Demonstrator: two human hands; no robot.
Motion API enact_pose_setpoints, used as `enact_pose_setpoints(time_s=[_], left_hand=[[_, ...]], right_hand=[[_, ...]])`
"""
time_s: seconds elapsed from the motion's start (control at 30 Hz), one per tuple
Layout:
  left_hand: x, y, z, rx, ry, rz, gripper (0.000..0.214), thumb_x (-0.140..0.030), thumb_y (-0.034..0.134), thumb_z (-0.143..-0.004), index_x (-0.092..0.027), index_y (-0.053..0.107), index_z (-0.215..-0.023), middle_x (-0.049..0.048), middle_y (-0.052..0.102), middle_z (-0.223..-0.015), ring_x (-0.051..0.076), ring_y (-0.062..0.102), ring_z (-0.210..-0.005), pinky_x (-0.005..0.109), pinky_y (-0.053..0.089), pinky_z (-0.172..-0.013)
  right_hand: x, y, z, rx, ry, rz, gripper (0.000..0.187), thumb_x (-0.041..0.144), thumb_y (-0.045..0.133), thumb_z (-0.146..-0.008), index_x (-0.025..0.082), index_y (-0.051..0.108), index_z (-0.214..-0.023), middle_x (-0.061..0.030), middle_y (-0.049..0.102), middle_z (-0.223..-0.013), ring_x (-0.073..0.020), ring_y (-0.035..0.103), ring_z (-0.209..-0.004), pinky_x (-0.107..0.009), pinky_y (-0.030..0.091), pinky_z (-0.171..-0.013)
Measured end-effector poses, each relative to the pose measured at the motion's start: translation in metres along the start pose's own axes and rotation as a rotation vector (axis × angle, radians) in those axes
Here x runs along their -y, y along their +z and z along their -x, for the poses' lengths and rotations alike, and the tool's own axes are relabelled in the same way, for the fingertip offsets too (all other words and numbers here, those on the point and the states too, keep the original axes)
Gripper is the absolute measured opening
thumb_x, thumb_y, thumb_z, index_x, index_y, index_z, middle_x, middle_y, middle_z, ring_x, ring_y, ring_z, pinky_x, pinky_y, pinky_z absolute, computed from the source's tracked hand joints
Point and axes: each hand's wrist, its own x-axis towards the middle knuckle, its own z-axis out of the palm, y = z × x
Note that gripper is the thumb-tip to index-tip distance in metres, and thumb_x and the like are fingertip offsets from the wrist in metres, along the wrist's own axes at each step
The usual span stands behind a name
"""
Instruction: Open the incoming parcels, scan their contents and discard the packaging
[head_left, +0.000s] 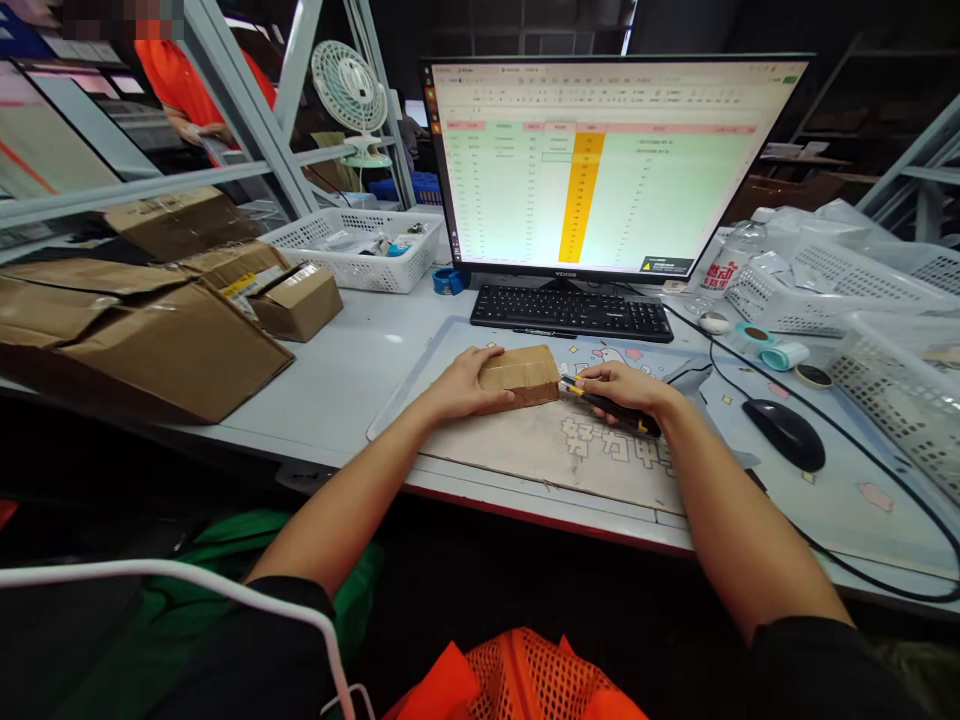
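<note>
At the desk's [330, 400] left end, open cardboard cartons [127, 340] sag with their flaps loose, a smaller taped box [296, 305] sits just beside them, and a white basket [341, 262] of small items stands behind. Farther back, a person in an orange shirt [191, 85] works past a white fan [352, 95].

Mid-desk, the parcel [521, 377], a small brown-wrapped block, lies on a cardboard sheet [555, 460] below the keyboard [570, 312] and monitor [600, 165]. The left hand [461, 385] holds its left end from above, fingers together and curled over the top, pressing rather than gripping. The right hand [622, 388] is closed around a yellow-and-black utility knife [615, 410], its front end at the parcel's right corner. Whether the blade touches the wrapping is too small to tell. A firm, flat hold suits this work: the left fingers stay clear of the knife's line, and a shallow blade spares the contents.

Farther right lie a mouse [784, 433], rolls of tape [780, 355], and white baskets [892, 385] under loose plastic.
</note>
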Motion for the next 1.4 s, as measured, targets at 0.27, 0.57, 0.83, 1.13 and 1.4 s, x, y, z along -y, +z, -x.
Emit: enact_pose_setpoints(time_s=[0.27, 0.57, 0.83, 1.13, 1.4], left_hand=[[-0.035, -0.024, 0.103, 0.211, -0.047, 0.187, 0.084, -0.076, 0.054, -0.100, -0.027, 0.041, -0.167, 0.0138, 0.073, -0.135, 0.033, 0.076, -0.112, 0.049, 0.060, -0.103], [-0.018, -0.017, 0.009, 0.243, 0.235, -0.271, 0.112, -0.065, 0.093, -0.067, -0.027, 0.048, -0.162, 0.0168, 0.046, -0.166, 0.045, 0.042, -0.155, 0.060, 0.037, -0.129], [-0.014, 0.021, 0.000, -0.096, 0.102, -0.101, 0.105, -0.068, 0.085, -0.077, -0.018, 0.045, -0.160, 0.0189, 0.046, -0.157, 0.041, 0.044, -0.150, 0.057, 0.037, -0.131], [0.015, 0.007, -0.006, 0.006, 0.173, 0.136, 0.107, -0.064, 0.090, -0.073, -0.026, 0.043, -0.161, 0.0148, 0.047, -0.158, 0.037, 0.049, -0.150, 0.056, 0.036, -0.132], [0.012, 0.010, -0.003, -0.010, 0.188, 0.123, 0.100, -0.058, 0.089, -0.077, -0.026, 0.043, -0.160, 0.0135, 0.048, -0.154, 0.035, 0.050, -0.148, 0.054, 0.036, -0.132]], right_hand=[[-0.006, -0.008, -0.004, -0.281, -0.001, -0.032, 0.024, 0.047, 0.058, -0.105, 0.023, 0.062, -0.103, 0.0019, 0.062, -0.066, -0.0145, 0.059, -0.052, -0.025, 0.049, -0.049], [0.000, -0.013, 0.002, -0.212, -0.049, 0.278, 0.029, 0.048, 0.071, -0.096, 0.022, 0.064, -0.107, -0.0004, 0.069, -0.074, -0.0190, 0.065, -0.062, -0.028, 0.045, -0.055], [-0.014, -0.006, -0.024, -0.403, -0.120, 0.505, 0.029, 0.035, 0.063, -0.100, 0.015, 0.076, -0.117, -0.0119, 0.079, -0.114, -0.0241, 0.072, -0.095, -0.031, 0.051, -0.083], [-0.010, 0.010, -0.031, -0.532, -0.168, 0.453, 0.037, 0.041, 0.066, -0.099, 0.019, 0.082, -0.125, -0.0114, 0.081, -0.124, -0.0306, 0.072, -0.113, -0.037, 0.054, -0.101], [-0.006, 0.014, -0.030, -0.543, -0.157, 0.428, 0.039, 0.043, 0.070, -0.096, 0.017, 0.082, -0.123, -0.0133, 0.081, -0.119, -0.0317, 0.071, -0.113, -0.037, 0.054, -0.097]])
